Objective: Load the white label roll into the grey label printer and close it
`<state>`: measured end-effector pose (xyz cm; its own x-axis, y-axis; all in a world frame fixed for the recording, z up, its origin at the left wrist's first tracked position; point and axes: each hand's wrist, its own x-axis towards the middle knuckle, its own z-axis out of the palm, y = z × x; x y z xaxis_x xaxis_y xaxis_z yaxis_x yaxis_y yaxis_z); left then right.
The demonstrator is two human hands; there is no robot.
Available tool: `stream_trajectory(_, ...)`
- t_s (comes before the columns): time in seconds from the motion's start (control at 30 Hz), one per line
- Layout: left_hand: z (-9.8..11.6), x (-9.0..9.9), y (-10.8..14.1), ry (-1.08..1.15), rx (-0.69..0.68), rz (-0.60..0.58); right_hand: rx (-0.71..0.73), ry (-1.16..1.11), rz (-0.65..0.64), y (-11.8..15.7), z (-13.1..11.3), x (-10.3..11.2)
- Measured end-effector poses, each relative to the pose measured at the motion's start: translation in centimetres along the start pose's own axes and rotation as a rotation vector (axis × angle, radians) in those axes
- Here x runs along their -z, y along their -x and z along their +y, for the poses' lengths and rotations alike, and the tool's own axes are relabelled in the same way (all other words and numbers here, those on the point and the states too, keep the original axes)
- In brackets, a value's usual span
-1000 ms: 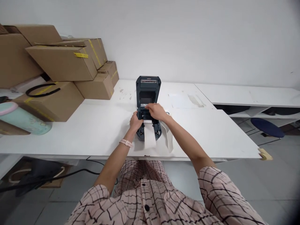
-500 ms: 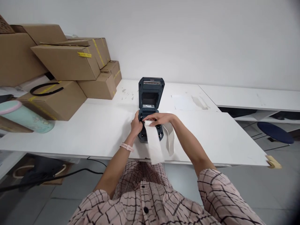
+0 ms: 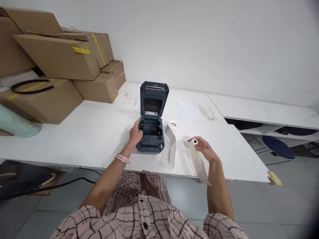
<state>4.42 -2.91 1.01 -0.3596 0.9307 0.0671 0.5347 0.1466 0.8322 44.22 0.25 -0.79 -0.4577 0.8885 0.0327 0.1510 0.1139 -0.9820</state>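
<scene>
A dark label printer (image 3: 151, 132) stands on the white table with its lid (image 3: 154, 99) raised, and its inner bay shows no roll. My left hand (image 3: 136, 134) grips the printer's left side, thumb over the edge. Off to the right, my right hand (image 3: 205, 149) is closed on a small roll of label paper (image 3: 195, 141), held above the table. A loose strip of paper hangs from that roll toward the front edge. Between the printer and my right hand, a second roll of label paper (image 3: 172, 125) lies with its unwound strip curling forward.
Cardboard boxes (image 3: 62, 59) are stacked at the left, with a black headband (image 3: 32, 87) on one. A mint-green bottle (image 3: 20, 122) lies before them. A paper sheet (image 3: 189, 111) rests at the back. A blue stool (image 3: 277, 147) stands beyond the table's right end.
My right hand has lifted the roll of label paper out of the printer and carried it right. My left hand stays on the printer's side. The second roll is now uncovered.
</scene>
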Motion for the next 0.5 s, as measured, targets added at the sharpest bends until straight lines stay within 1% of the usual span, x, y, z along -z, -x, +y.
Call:
stream_trajectory(0.07, -0.2, -0.1, -0.1, 0.013, -0.002, 0.006, -0.005, -0.012, 0.007, -1.5, 1.1, -1.3)
stream_trajectory(0.13, -0.3, -0.2, -0.2, 0.03, 0.004, 0.009, -0.018, -0.034, -0.031, -2.5, 1.5, -1.7)
stream_trajectory(0.2, -0.4, -0.2, -0.2, 0.046, 0.016, 0.012, -0.032, -0.038, -0.093, -3.0, 1.2, -1.1)
stream_trajectory(0.3, -0.4, -0.2, -0.2, 0.063, 0.022, 0.011, 0.016, -0.011, -0.115, -4.4, -0.5, 0.6)
stream_trajectory(0.37, -0.4, -0.3, -0.2, 0.062, 0.015, 0.009, 0.048, 0.029, -0.144, -6.5, -1.9, 1.2)
stream_trajectory(0.4, -0.3, -0.3, -0.2, 0.059, 0.013, 0.01, 0.044, 0.06, -0.179, -7.9, -2.5, 1.0)
stream_trajectory(0.43, -0.3, -0.3, -0.2, 0.056, 0.013, 0.013, 0.023, 0.096, -0.219, -9.4, -2.9, 0.6)
stream_trajectory(0.5, -0.4, -0.3, -0.2, 0.064, 0.014, 0.031, -0.052, 0.174, -0.289, -12.3, -3.3, -1.0)
